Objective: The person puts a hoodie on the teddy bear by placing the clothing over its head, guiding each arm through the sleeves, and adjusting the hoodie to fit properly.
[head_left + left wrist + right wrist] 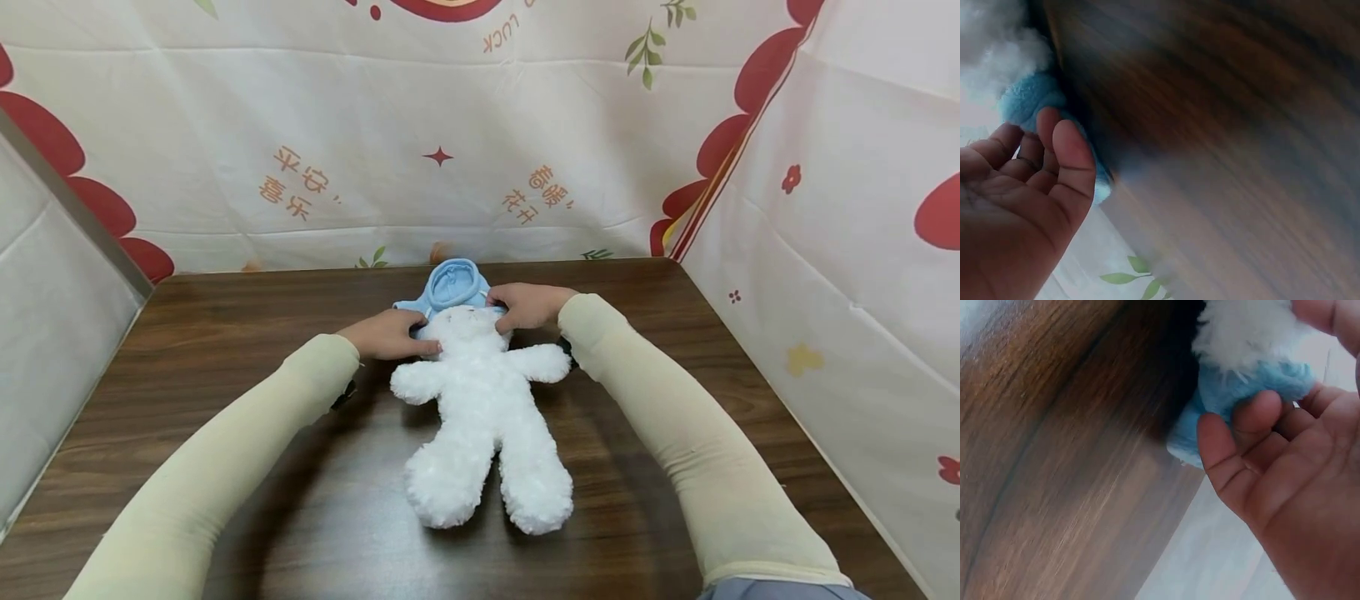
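Observation:
A white plush toy (480,392) lies on the table with its arms spread and its legs toward me. At its head is a small light-blue doll garment (454,283) with a round opening on the far side. My left hand (390,333) grips the garment at the left of the toy's head, thumb on the white plush. On the opposite side my right hand (531,305) holds it in the same way. Curled fingers (1072,150) press the blue cloth in the left wrist view. In the right wrist view, fingertips lie against the garment (1254,387) under white fur.
The brown wooden table (247,333) runs back to a printed white cloth (420,108) hung along its far edge. More cloth (840,250) stands along the right side, and a pale panel (52,333) borders the left.

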Available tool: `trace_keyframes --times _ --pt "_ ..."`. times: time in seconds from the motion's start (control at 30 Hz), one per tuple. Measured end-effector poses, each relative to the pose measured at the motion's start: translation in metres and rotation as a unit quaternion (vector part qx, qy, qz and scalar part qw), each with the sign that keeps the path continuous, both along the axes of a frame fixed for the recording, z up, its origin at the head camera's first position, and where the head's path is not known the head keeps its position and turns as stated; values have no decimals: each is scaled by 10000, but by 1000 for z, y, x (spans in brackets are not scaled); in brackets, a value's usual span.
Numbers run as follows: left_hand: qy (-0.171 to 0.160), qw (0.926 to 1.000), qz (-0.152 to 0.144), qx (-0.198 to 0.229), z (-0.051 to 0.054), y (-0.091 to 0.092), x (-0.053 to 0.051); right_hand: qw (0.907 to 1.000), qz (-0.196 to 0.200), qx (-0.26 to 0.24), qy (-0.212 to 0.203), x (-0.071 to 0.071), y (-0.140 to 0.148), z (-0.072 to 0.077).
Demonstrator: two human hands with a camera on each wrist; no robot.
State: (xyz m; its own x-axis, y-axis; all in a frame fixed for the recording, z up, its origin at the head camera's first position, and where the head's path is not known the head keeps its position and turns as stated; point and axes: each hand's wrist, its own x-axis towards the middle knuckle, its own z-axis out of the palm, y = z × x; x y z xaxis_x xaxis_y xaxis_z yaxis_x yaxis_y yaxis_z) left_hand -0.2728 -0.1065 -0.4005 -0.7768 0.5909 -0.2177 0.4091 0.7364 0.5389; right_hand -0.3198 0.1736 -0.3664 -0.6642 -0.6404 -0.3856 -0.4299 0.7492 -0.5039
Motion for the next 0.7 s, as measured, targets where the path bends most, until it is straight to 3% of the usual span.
trace_keyframes --times 0.3,0.4,0.57,0.7 --pt "-188 9995 246 56 2 3 3 9995 -63 -234 226 10 -4 -1" --pt "-114 9995 273 76 3 5 4 9988 -41 -269 406 15 -5 1" --pt "411 9983 261 320 3 8 8 9961 20 -432 771 19 -8 -1" --pt "1032 9925 221 617 2 13 14 9923 -63 -605 1076 23 -6 -4"
